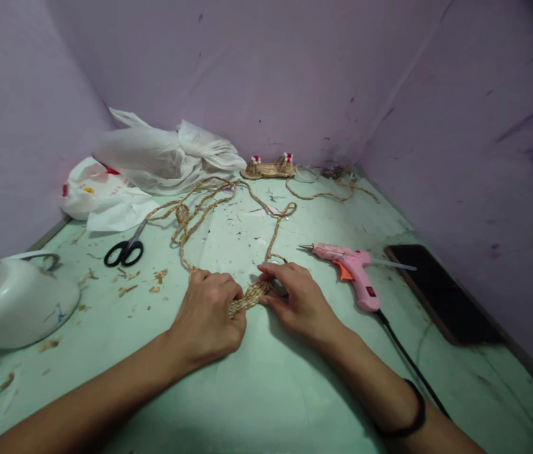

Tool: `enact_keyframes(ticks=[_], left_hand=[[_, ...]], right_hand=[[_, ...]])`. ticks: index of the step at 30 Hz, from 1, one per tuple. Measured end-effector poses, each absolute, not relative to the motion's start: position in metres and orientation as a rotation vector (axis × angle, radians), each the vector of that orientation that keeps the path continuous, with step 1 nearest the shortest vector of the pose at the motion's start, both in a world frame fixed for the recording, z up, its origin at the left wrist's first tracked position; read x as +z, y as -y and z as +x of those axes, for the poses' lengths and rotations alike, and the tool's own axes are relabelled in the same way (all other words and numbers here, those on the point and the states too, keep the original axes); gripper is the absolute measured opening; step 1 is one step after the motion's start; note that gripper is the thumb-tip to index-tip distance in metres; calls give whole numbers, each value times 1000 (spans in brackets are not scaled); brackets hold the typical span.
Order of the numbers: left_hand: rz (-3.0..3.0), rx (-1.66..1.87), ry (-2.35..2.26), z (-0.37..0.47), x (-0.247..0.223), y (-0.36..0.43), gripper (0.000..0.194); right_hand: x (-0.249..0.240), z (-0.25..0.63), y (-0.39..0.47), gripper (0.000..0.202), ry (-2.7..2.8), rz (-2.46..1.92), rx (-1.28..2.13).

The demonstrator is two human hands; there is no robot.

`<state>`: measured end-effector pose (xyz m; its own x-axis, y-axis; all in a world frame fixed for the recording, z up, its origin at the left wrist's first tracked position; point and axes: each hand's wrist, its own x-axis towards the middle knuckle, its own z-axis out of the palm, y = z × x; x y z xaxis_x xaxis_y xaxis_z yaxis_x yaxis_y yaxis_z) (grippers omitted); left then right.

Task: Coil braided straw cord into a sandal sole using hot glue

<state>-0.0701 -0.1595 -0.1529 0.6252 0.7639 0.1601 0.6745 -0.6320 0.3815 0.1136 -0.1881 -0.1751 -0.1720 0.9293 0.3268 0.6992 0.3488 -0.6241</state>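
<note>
Near the middle of the pale green table (266, 391), a small woven piece of tan braided cord (251, 297) is held between my hands. My left hand (212, 309) is closed around its left part, the fingers curled over it. My right hand (297, 299) pinches its right end between thumb and fingers. Long braided cord (204, 211) runs from beside my left hand in loose loops toward the back, and another stretch comes down to my right hand. A pink glue gun (354, 268) lies right of my right hand, its nozzle pointing left.
Black-handled scissors (125, 251) lie on the left amid cord scraps. A white pot (20, 302) stands at the left edge. White plastic bags (166, 154) and a woven item with red and white beads (270, 169) are at the back wall. A dark phone (441, 293) lies right.
</note>
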Motion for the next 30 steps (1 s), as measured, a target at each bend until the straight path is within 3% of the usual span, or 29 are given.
enact_keyframes(ticks=[12,17,23,26,30], left_hand=[[2650,469,-877,-65,-152,147,8],[2607,550,-1037,-71,-154,155,8],[2647,788,-1158,-75,-161,166,5],[2659,913,-1155,-76,-158,167,6],[2589,1076,-1234,-77,-150,167,3]], right_hand=[[-176,109,186,48,1920,-1487,419],[-157,116,197,48,1926,-1431,292],[-119,170,230,26,1648,-1772,-89],[-117,183,234,22,1446,-1874,158],[-128,144,217,21,1328,-1595,969]])
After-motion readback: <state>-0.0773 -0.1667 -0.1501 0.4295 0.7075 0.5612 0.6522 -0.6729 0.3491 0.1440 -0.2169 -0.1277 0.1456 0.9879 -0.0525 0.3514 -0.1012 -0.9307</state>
